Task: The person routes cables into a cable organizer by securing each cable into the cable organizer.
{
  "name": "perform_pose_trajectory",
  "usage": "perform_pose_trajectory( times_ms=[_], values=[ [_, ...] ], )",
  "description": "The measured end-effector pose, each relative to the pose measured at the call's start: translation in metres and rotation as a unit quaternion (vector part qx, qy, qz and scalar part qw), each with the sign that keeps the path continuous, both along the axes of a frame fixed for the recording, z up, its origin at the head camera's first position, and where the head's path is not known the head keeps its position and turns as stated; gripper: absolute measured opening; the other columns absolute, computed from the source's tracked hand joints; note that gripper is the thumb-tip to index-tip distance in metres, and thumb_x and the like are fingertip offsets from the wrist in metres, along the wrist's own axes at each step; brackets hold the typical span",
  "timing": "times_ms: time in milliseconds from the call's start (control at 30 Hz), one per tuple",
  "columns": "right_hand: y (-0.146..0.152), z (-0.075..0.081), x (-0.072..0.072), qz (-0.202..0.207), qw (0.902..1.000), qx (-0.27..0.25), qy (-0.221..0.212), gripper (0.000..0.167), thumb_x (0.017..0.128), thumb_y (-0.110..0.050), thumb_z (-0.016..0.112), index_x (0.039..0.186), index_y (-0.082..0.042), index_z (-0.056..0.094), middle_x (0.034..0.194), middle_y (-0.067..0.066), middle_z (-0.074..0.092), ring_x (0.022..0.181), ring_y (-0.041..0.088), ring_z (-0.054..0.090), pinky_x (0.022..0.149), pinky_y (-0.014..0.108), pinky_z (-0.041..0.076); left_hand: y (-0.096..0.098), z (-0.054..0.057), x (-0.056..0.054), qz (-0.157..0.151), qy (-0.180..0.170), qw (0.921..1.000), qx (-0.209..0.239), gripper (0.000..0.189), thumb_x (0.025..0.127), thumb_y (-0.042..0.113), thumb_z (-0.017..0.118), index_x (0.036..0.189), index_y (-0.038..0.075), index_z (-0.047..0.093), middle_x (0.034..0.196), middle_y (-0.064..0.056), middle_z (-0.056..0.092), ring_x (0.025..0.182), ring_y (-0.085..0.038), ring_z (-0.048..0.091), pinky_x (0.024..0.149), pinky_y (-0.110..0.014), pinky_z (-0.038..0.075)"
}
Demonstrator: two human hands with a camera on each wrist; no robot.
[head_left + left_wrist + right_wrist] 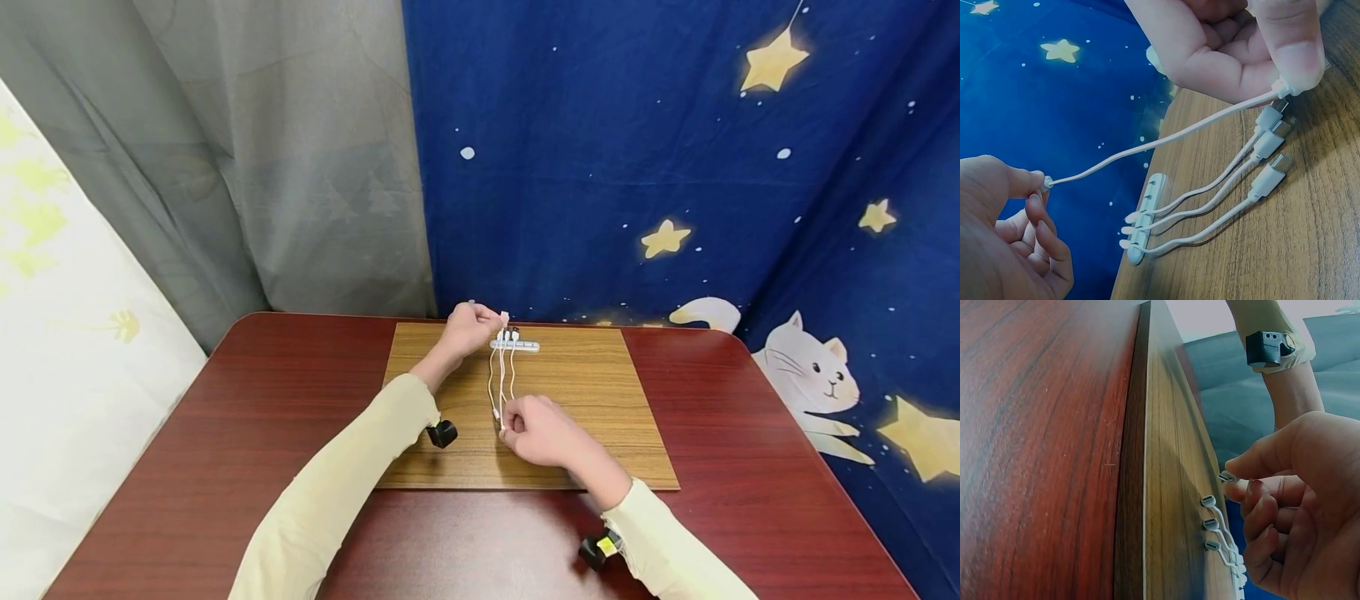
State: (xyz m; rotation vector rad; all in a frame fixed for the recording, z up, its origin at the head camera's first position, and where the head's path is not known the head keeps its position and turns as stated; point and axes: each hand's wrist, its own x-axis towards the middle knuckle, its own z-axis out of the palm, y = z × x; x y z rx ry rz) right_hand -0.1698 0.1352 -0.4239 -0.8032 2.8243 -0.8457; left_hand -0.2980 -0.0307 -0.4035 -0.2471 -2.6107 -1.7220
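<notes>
A short white charging cable is stretched between both hands, above the board. My left hand pinches its far end between thumb and fingers, just beyond a pale cable clip strip. Nearer me, my right hand pinches the other end; a metal connector tip pokes out from its fingertips in the right wrist view. Three similar white cables lie side by side in the strip, their metal-tipped plugs resting on the board in the left wrist view. Fingers hide part of both held ends.
A wood-grain board lies on a dark red table, towards its back edge. Behind hang a grey curtain and a blue one with stars. Each wrist carries a small black camera.
</notes>
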Motion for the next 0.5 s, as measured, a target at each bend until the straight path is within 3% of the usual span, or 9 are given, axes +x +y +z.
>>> perform_pose_trajectory(
  times_ms=[100,333,500],
  values=[
    [0.0017,0.0005,0.0001,-0.002,1.0000,0.001,-0.003,0.025,0.086,-0.010,0.070,0.067,-0.018,0.055,0.054,-0.010,0.041,0.052,0.007,0.042,0.051,0.030,0.035,0.0017,-0.0010,-0.0007,0.002,0.004,1.0000,-0.005,0.017,0.092,0.017,0.070,0.087,0.002,0.075,0.080,-0.001,0.064,0.083,-0.017,0.054,0.102,-0.030,0.040],
    [0.0046,0.0012,0.0001,-0.002,1.0000,0.002,-0.003,0.026,0.086,-0.010,0.069,0.067,-0.018,0.055,0.053,-0.009,0.041,0.051,0.007,0.041,0.051,0.030,0.034,0.0066,-0.0041,-0.0022,0.004,-0.010,0.9998,-0.017,0.019,0.093,0.020,0.073,0.092,0.001,0.076,0.084,-0.003,0.069,0.079,-0.015,0.055,0.071,-0.028,0.046],
    [0.0063,0.0009,-0.0004,0.001,1.0000,0.005,0.000,0.026,0.085,-0.009,0.069,0.066,-0.019,0.054,0.054,-0.011,0.040,0.052,0.006,0.041,0.051,0.029,0.034,0.0084,-0.0060,-0.0035,0.003,-0.018,0.9996,-0.020,0.022,0.094,0.022,0.074,0.093,0.000,0.076,0.091,-0.008,0.074,0.084,-0.013,0.059,0.073,-0.026,0.046]
  ],
)
